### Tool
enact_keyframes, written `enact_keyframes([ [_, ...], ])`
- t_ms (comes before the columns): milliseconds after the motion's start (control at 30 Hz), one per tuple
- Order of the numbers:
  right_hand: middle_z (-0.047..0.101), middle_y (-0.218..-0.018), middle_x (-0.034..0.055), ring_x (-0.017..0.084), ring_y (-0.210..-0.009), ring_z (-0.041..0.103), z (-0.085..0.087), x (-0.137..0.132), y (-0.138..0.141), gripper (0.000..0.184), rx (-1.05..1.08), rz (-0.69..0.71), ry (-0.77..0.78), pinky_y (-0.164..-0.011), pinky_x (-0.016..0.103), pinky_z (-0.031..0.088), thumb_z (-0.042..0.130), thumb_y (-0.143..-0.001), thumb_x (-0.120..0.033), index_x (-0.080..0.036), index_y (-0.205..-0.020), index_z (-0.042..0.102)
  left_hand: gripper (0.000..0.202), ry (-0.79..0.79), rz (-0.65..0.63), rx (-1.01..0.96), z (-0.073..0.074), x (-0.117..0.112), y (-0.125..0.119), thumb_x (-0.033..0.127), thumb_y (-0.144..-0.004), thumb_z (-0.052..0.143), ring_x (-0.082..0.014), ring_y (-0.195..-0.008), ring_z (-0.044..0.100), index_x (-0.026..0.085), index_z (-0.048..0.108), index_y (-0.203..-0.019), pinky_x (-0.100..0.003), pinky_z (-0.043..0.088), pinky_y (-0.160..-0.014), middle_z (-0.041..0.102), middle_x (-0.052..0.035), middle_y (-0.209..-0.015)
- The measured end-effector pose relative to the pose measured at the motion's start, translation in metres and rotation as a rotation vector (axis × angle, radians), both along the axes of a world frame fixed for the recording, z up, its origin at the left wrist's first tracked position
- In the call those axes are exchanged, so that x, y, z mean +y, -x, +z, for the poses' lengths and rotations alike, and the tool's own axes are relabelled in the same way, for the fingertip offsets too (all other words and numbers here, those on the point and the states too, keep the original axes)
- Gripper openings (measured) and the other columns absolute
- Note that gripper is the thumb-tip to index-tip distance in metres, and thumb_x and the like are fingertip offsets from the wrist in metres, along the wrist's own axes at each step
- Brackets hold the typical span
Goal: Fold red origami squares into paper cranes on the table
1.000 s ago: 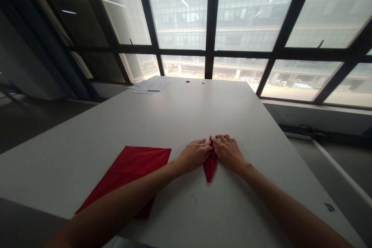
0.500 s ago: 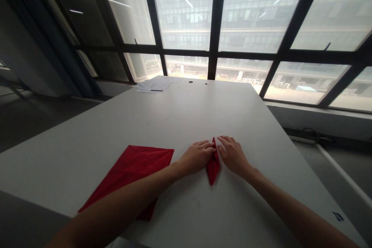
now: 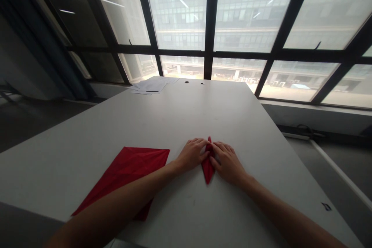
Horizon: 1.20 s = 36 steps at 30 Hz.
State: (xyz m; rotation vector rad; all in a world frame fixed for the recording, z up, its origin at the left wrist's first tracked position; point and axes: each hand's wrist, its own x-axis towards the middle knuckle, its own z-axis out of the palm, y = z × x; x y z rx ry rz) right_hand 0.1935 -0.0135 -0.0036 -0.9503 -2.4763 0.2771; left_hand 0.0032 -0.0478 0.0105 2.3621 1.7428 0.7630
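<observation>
A narrow, diamond-shaped piece of folded red paper (image 3: 208, 172) lies on the white table in front of me, one point towards me and one away. My left hand (image 3: 192, 154) grips it from the left, thumb and fingertips on its upper half. From the right, my right hand (image 3: 228, 161) holds the same piece, fingers near its far tip and thumb lower on its edge. The fingers cover part of its middle. Left of the hands rests a larger creased sheet of red paper (image 3: 130, 166), partly hidden under my left forearm.
White paper sheets (image 3: 151, 84) with a dark, thin object on them lie at the table's far left. A small dark mark or sticker (image 3: 326, 206) is near the right edge of the table (image 3: 174, 120). Large windows stand beyond it.
My right hand has moved in from beside the folded paper onto it. The left hand's fingers have shifted along its upper part. The view has turned slightly right.
</observation>
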Motion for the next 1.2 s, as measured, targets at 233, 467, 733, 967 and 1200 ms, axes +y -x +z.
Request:
enact_keyframes([
  [233, 0.056, -0.136, 0.0109, 0.027, -0.128, 0.047, -0.004, 0.003, -0.001, 0.042, 0.047, -0.008, 0.022, -0.111, 0.043, 0.032, 0.053, -0.094, -0.032, -0.020, -0.134, 0.056, 0.032, -0.018, 0.181, 0.025, -0.002, 0.000, 0.000, 0.031, -0.094, 0.056, -0.0253, -0.113, 0.055, 0.024, 0.059, -0.124, -0.040, 0.041, -0.097, 0.063, -0.0067, -0.119],
  [467, 0.064, -0.118, 0.0073, 0.023, -0.112, 0.054, -0.003, 0.008, -0.002, 0.023, 0.192, -0.005, 0.073, -0.102, 0.038, 0.041, 0.057, -0.093, -0.024, -0.024, -0.112, 0.069, 0.020, 0.050, 0.173, 0.050, -0.003, 0.002, 0.002, 0.033, -0.086, 0.066, -0.0253, -0.103, 0.056, 0.024, 0.067, -0.104, -0.038, 0.041, -0.089, 0.066, -0.0047, -0.105],
  [733, 0.064, -0.118, 0.0053, 0.021, -0.111, 0.053, -0.001, 0.005, -0.002, 0.038, 0.091, 0.005, 0.069, -0.099, 0.036, 0.042, 0.048, -0.091, -0.008, -0.028, -0.112, 0.072, 0.026, 0.040, -0.057, -0.007, 0.002, 0.004, 0.011, 0.017, -0.095, 0.051, -0.0201, -0.096, 0.057, 0.027, 0.074, -0.101, -0.033, 0.043, -0.089, 0.067, -0.0038, -0.099],
  [967, 0.064, -0.114, 0.0058, 0.021, -0.107, 0.054, 0.000, 0.006, -0.001, 0.021, 0.122, -0.045, 0.069, -0.096, 0.034, 0.042, 0.056, -0.093, -0.023, -0.025, -0.105, 0.073, 0.017, 0.020, -0.105, 0.017, 0.003, 0.004, 0.018, 0.030, -0.089, 0.067, -0.0205, -0.101, 0.056, 0.031, 0.075, -0.104, -0.033, 0.043, -0.093, 0.065, -0.0034, -0.100],
  [1200, 0.067, -0.093, 0.0024, 0.020, -0.094, 0.057, 0.012, 0.009, -0.005, 0.017, 0.111, -0.054, 0.126, -0.089, 0.033, 0.041, 0.061, -0.092, -0.033, -0.027, -0.087, 0.076, 0.013, -0.046, -0.100, 0.081, 0.001, 0.006, 0.009, 0.036, -0.087, 0.071, -0.0233, -0.113, 0.055, 0.024, 0.072, -0.091, -0.039, 0.039, -0.101, 0.063, -0.0042, -0.117],
])
